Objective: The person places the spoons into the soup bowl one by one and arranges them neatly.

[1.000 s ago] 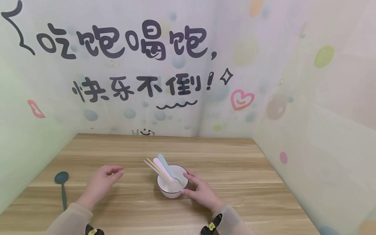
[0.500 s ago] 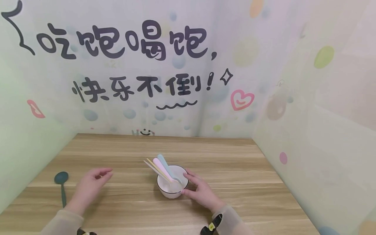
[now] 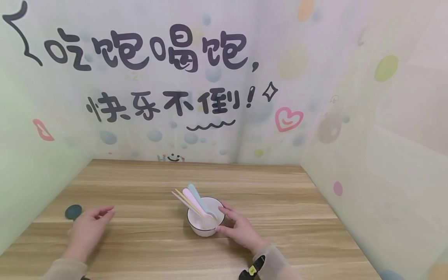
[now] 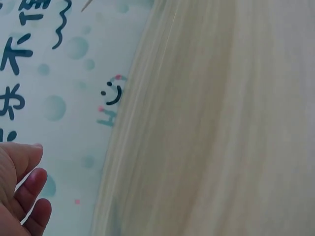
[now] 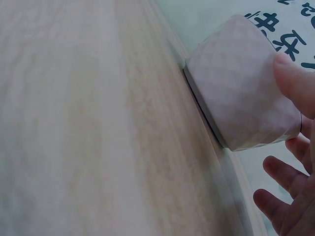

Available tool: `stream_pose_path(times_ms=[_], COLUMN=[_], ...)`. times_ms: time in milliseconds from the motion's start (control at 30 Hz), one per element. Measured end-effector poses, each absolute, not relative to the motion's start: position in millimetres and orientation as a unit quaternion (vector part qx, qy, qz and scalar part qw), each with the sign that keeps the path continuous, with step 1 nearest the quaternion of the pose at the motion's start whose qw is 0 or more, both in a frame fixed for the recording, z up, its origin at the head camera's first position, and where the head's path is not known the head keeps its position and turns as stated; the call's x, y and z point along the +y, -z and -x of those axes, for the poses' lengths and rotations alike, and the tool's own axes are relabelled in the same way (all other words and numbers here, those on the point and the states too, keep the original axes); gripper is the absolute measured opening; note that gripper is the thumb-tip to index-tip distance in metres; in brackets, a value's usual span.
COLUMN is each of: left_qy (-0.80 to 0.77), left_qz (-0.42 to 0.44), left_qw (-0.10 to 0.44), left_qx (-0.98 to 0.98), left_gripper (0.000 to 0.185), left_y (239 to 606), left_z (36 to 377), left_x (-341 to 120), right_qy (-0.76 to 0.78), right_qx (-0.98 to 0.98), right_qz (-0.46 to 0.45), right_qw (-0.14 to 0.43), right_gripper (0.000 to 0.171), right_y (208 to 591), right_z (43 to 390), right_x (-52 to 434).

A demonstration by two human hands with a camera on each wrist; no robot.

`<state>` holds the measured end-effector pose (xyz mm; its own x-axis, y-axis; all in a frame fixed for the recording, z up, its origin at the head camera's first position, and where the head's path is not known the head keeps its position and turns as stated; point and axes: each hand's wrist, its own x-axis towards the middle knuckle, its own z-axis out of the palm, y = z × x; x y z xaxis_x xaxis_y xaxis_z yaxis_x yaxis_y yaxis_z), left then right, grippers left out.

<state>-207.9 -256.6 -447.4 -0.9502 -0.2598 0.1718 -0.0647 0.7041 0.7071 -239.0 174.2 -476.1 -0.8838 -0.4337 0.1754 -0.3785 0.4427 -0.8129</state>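
Note:
A white bowl [image 3: 205, 222] with a dark rim stands on the wooden table [image 3: 280, 202]; the right wrist view shows its patterned wall [image 5: 241, 83]. A blue spoon [image 3: 193, 192], a pink spoon [image 3: 187, 195] and pale chopsticks [image 3: 182, 197] lean out of it to the upper left. My right hand [image 3: 239, 228] rests against the bowl's right side, with the thumb [image 5: 295, 78] and forefinger touching its wall and the other fingers spread free. My left hand [image 3: 87, 229] lies flat over the handle of a dark green spoon [image 3: 72, 211]; only the spoon's bowl shows. Its fingers [image 4: 24, 191] hold nothing that I can see.
Pastel walls with printed lettering close the table in at the back, left [image 3: 21, 186] and right [image 3: 350, 194]. The back wall meets the table edge [image 4: 110, 162] close to my left hand.
My left hand has slid left and toward me across the table and now covers the green spoon's handle. The right hand and the bowl have not moved.

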Motion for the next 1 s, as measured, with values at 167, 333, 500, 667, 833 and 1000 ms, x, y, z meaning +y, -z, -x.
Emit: stream_pose_path(times_ms=[167,333,500,667,833,1000], left_qy=[0.376,0.366,0.365,0.387,0.396,0.398], left_qz=[-0.108,-0.131,-0.177,-0.239,-0.291,-0.315], left_qw=[0.143,0.144,0.146,0.126,0.096,0.065], left_qx=[-0.909,-0.91,-0.902,-0.882,-0.865,-0.859], left_gripper=[0.045,0.047,0.046,0.053,0.06,0.067], left_y=[455,462,465,465,468,473], left_z=[207,206,206,204,201,198], left_x=[-267,-276,-280,-283,-290,-296], right_qy=[0.472,0.479,0.479,0.48,0.485,0.487], right_qx=[0.849,0.845,0.844,0.843,0.84,0.838], right_qz=[0.238,0.237,0.238,0.24,0.242,0.244], right_qw=[0.028,0.031,0.03,0.027,0.028,0.027], right_gripper=[0.07,0.07,0.07,0.07,0.07,0.07], right_y=[479,479,479,479,479,479], right_z=[240,240,240,239,240,240], right_x=[175,174,174,174,174,174])
